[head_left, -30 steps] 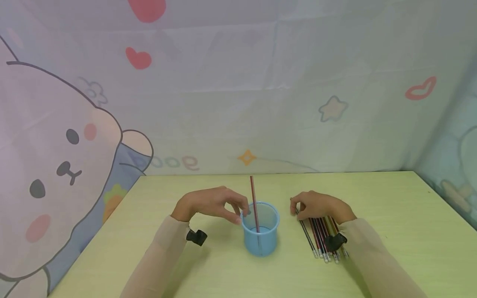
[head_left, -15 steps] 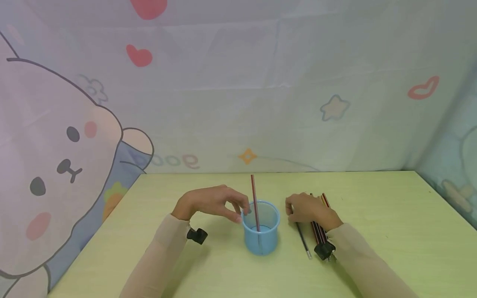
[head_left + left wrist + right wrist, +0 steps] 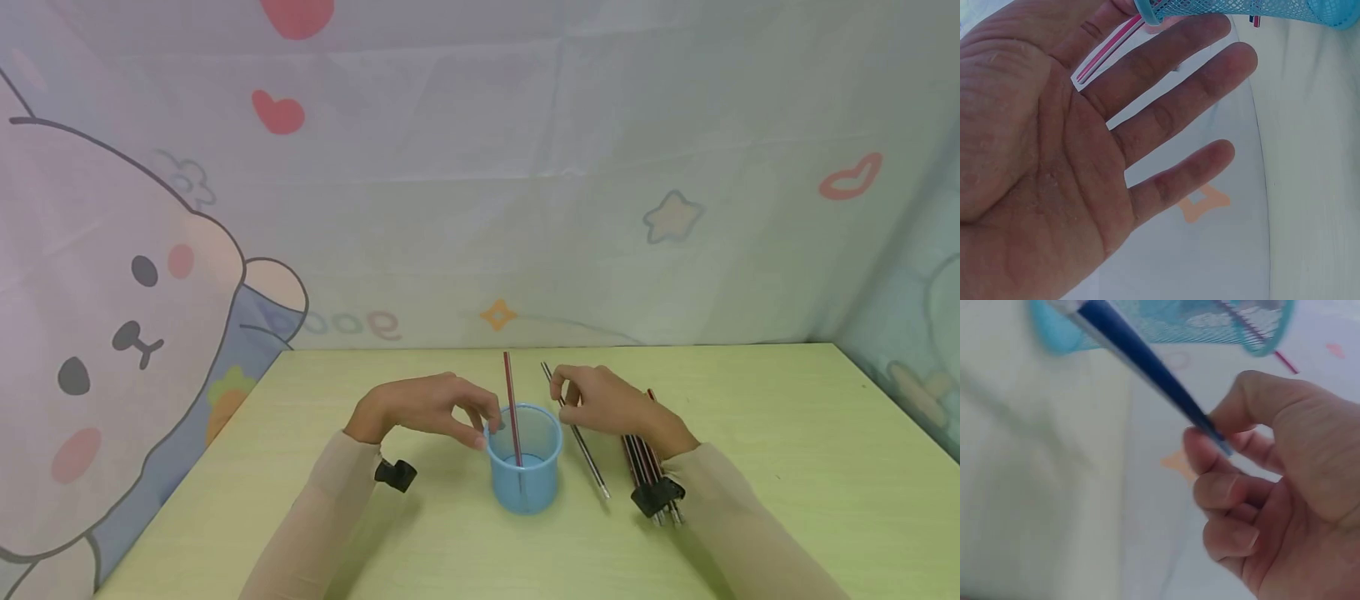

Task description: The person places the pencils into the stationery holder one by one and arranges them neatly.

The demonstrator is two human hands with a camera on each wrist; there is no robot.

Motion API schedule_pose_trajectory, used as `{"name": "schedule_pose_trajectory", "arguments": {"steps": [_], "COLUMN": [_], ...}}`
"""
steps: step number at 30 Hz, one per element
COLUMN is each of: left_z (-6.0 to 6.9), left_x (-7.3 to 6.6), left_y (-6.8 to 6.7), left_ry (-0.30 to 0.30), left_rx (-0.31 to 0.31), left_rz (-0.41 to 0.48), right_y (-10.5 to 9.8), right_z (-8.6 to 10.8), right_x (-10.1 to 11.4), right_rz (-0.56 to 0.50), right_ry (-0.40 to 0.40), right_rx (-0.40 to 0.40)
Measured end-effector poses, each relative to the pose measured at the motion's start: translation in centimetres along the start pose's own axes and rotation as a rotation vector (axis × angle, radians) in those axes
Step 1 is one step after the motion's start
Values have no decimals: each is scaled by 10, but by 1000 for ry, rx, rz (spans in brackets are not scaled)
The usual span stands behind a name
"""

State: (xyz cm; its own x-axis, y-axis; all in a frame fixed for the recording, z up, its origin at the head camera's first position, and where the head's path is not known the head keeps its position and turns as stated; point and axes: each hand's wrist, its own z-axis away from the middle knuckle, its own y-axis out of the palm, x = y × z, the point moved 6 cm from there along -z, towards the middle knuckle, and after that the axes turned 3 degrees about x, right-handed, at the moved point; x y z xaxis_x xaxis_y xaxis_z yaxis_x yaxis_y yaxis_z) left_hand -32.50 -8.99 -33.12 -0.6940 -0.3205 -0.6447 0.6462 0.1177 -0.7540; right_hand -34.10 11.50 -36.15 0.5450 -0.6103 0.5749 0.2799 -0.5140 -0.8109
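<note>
Where the right hand [image 3: 607, 402] is: above the surface [image 3: 787, 433], just right of the cup [image 3: 525, 496], its wrist over a pile of pencils [image 3: 639, 461].
Right grip: clamped on a dark pencil [image 3: 586, 454] between thumb and forefinger; the right wrist view shows the other fingers curled beside them.
Dark pencil: outside the cup, to its right, slanted, its pale-tipped end toward the person; whether that end touches the surface cannot be told.
Left hand [image 3: 435, 406]: at the cup's left rim; contact is unclear.
Left grip: fingers apart and nearly straight in the left wrist view.
Cup: light blue, mesh-walled, upright on the surface.
Red-striped pencil [image 3: 511, 392]: leaning inside the cup, upper end well above the rim.
Pile of pencils: on the surface right of the dark pencil, partly hidden by the right wrist, pale ends toward the person.
Backdrop [image 3: 480, 225]: cloth printed with hearts, a star and a bear's face.
</note>
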Motion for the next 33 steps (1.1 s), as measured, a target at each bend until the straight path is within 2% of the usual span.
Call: {"name": "schedule_pose_trajectory", "arguments": {"steps": [8, 15, 21, 27, 30, 33], "left_z": [0, 0, 1, 1, 1, 0], "left_x": [-1, 1, 3, 3, 3, 2], "left_y": [0, 1, 1, 1, 1, 1], "left_ry": [4, -1, -11, -25, -19, -11], "left_rx": [4, 5, 5, 7, 7, 8], "left_rz": [4, 8, 13, 10, 11, 15], "right_y": [-35, -53, -62, -62, -58, -50], "right_z": [12, 22, 29, 30, 27, 22], "right_x": [37, 58, 68, 65, 63, 62], "right_rz": [-87, -125, -264, -314, -286, -228], "right_ry": [-104, -177, -197, -206, -193, -180], "right_rx": [-206, -349, -441, -606, -625, -581]}}
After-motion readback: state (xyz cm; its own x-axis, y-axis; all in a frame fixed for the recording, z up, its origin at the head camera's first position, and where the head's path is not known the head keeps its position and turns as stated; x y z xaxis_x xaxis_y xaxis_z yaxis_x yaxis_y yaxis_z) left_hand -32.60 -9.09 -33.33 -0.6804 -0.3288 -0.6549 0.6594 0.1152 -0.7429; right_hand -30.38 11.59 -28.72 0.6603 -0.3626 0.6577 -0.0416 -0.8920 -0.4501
